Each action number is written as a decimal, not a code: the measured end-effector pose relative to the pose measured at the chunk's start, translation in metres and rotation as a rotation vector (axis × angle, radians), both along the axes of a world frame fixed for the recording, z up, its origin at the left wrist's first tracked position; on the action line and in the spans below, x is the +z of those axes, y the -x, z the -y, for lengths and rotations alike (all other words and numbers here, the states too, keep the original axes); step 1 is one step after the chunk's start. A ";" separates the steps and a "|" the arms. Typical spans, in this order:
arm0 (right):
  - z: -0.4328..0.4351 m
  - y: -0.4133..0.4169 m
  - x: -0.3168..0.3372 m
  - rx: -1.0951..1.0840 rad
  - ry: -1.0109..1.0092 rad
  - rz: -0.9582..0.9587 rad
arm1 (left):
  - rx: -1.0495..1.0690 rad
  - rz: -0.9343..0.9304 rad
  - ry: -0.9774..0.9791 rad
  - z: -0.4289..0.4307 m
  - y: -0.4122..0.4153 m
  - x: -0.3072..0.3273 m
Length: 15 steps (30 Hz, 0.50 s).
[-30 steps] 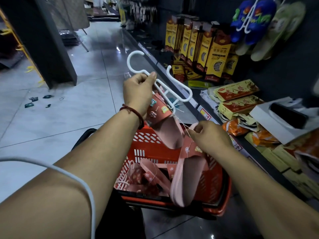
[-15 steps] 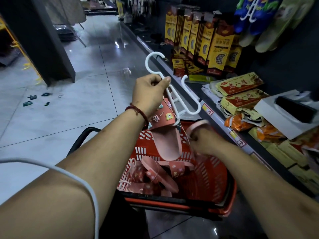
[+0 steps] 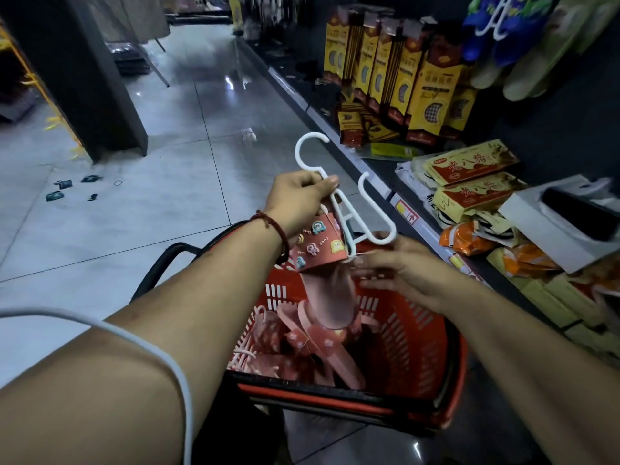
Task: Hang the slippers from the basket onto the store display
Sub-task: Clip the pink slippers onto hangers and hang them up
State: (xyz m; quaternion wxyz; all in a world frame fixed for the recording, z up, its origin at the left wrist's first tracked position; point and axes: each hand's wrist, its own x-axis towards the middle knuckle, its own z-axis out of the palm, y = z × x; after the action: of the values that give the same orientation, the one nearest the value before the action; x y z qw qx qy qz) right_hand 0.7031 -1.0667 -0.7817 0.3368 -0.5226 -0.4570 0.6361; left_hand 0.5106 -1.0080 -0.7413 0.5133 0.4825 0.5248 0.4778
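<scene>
My left hand (image 3: 302,201) grips a white plastic hanger (image 3: 339,196) above the red basket (image 3: 412,337). A pink slipper (image 3: 322,250) with small cartoon charms hangs from the hanger's left arm, sole toward me. My right hand (image 3: 399,266) is at the hanger's lower right arm, fingers spread and nearly straight, touching the slipper's edge and a thin tie there. Several more pink slippers (image 3: 302,347) lie in the basket. On the display at top right hang blue slippers (image 3: 503,31) on a white hanger and pale green slippers (image 3: 550,52).
A low shelf (image 3: 412,216) runs along the right with yellow boxes (image 3: 419,78), red-and-yellow packets (image 3: 469,169) and a white box (image 3: 553,226). The basket's black handle (image 3: 161,263) points left. Tiled floor (image 3: 167,196) spreads left, with a dark pillar (image 3: 84,78) and small scraps.
The second pink slipper that my right hand held a second ago is down in the basket. My right hand has come back up to the hanger with fingers spread. The hanger shifted right.
</scene>
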 end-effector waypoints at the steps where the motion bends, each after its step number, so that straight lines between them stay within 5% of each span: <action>1: 0.002 0.002 -0.001 -0.025 -0.028 0.026 | 0.001 0.028 0.001 0.000 -0.001 0.001; 10: 0.012 0.026 -0.023 -0.217 -0.207 0.185 | -0.144 0.073 0.028 0.014 -0.018 0.012; 15: 0.011 0.032 -0.037 -0.220 -0.191 0.416 | -0.102 -0.150 -0.045 0.013 -0.022 0.011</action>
State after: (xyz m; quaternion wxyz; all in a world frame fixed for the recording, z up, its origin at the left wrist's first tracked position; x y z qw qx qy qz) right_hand 0.6715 -1.0780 -0.8186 0.3505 -0.6546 -0.5150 0.4283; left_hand 0.5326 -1.0212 -0.7301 0.4855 0.5543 0.5256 0.4252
